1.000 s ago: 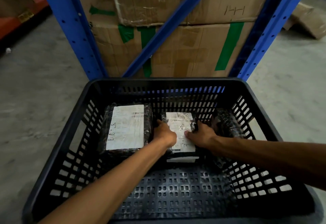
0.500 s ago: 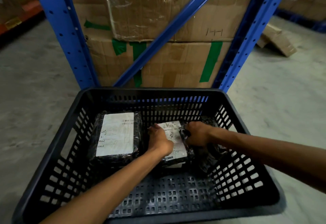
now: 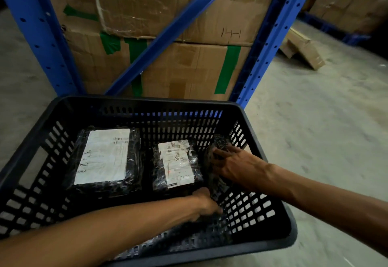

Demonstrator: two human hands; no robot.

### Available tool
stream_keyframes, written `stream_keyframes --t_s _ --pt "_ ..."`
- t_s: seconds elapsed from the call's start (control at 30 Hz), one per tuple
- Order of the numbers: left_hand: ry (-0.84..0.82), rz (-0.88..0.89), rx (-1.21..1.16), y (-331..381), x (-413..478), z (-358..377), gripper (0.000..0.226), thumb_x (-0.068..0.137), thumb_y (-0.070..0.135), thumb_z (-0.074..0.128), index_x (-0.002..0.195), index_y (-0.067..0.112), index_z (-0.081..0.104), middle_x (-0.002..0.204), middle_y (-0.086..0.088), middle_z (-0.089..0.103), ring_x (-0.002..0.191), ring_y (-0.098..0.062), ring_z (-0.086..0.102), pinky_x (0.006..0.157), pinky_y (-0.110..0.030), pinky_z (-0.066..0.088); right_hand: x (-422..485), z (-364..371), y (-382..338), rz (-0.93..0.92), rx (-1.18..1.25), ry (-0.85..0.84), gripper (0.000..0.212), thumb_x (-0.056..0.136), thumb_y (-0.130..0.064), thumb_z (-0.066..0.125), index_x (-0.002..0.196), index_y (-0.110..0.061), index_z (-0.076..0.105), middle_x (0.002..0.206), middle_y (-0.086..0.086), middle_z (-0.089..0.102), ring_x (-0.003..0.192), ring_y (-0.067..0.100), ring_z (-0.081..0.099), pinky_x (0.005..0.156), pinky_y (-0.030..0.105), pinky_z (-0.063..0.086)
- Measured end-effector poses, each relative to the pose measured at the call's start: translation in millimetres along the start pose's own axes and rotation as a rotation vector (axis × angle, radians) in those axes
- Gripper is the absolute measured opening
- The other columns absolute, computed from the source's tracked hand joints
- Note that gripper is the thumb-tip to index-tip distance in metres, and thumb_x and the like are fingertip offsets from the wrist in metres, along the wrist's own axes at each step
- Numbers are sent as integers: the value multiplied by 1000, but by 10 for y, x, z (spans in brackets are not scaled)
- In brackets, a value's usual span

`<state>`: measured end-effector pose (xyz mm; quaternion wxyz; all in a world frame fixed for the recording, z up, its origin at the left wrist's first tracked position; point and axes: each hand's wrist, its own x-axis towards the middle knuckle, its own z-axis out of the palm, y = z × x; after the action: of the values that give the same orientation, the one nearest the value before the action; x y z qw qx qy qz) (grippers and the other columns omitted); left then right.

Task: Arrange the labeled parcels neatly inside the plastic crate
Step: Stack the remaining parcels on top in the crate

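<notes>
A black plastic crate (image 3: 147,103) stands on the floor. Inside, a large black parcel with a white label (image 3: 105,157) lies flat at the left. A smaller labelled parcel (image 3: 176,163) lies flat in the middle. A third black parcel (image 3: 214,182) stands on edge against the right wall, its label not visible. My right hand (image 3: 233,166) rests on its upper side with fingers spread over it. My left hand (image 3: 205,205) grips its near lower end, fingers hidden beneath it.
Blue rack uprights (image 3: 39,35) and a diagonal brace (image 3: 168,35) stand just behind the crate, with stacked cardboard boxes (image 3: 178,67) marked with green tape. A flattened carton (image 3: 302,50) lies on the concrete floor at the right.
Both hands left the middle parcel, which now lies flat, and moved right onto the third parcel by the crate's right wall. The view shifted to the right.
</notes>
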<state>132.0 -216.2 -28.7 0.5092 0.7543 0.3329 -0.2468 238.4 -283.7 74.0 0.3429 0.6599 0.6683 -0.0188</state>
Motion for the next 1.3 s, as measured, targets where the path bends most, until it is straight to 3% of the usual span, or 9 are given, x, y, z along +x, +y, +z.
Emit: stream_keyframes --t_s 0.2,0.4,0.5,0.67,0.8,0.93,1.07,1.17,1.3 --pt "232 -12 -97 162 180 276 49 89 34 66 131 9 62 134 -12 64 127 -25 58 100 -27 47 113 44 -61 21 -23 -17 30 96 -13 49 122 -12 64 127 8 67 137 29 44 109 50 39" --pt "89 52 -102 126 -138 58 43 92 33 64 126 7 62 128 -8 66 113 -24 63 86 -25 50 -18 -276 156 -40 189 -50 34 92 -16 57 125 -19 62 119 3 69 108 25 67 87 35 58" --pt "-72 108 -11 49 -500 -298 38 93 39 61 116 10 65 103 3 69 84 -16 65 63 -17 47 -61 -556 277 -54 426 -218 54 87 -14 66 137 -31 53 128 -1 64 116 23 61 98 41 52" --pt "-70 174 64 -206 -1026 -917 62 85 66 53 110 13 73 95 9 67 86 -7 61 76 -24 45 -189 -851 592 -78 1025 -208 46 91 -17 68 133 -24 52 121 5 69 109 22 66 94 40 55" --pt "13 246 -340 -290 -1327 -1262 68 68 84 53 103 32 79 105 16 77 101 -5 68 90 -26 48 -246 -794 805 117 1480 -46 44 87 -46 64 124 -22 60 118 3 72 111 23 68 90 37 56" --pt "64 384 -892 -259 -1361 -1438 49 72 51 76 109 19 78 105 -1 78 94 -21 71 90 -43 54 -14 -692 713 481 1929 121 56 89 -60 53 121 -17 66 109 10 78 96 26 75 74 40 63" --pt "412 427 -912 -99 -1224 -1426 34 80 11 77 114 9 73 104 -5 79 95 -18 76 72 -21 61 286 -610 521 810 2177 254 52 93 -53 56 119 -9 65 108 15 76 96 34 73 76 43 60" --pt "571 309 -937 -26 -1006 -1455 27 85 15 74 111 8 75 99 -6 80 89 -19 77 82 -27 60 379 -520 401 805 2163 193 39 85 -41 73 105 -7 69 98 11 78 79 25 75 65 34 60" --pt "671 238 -739 -35 -719 -1459 26 90 22 69 111 9 75 100 -5 79 92 -19 74 95 -39 57 527 -304 317 756 2029 168 34 71 -25 87 93 -6 71 76 2 81 67 19 78 51 27 59"
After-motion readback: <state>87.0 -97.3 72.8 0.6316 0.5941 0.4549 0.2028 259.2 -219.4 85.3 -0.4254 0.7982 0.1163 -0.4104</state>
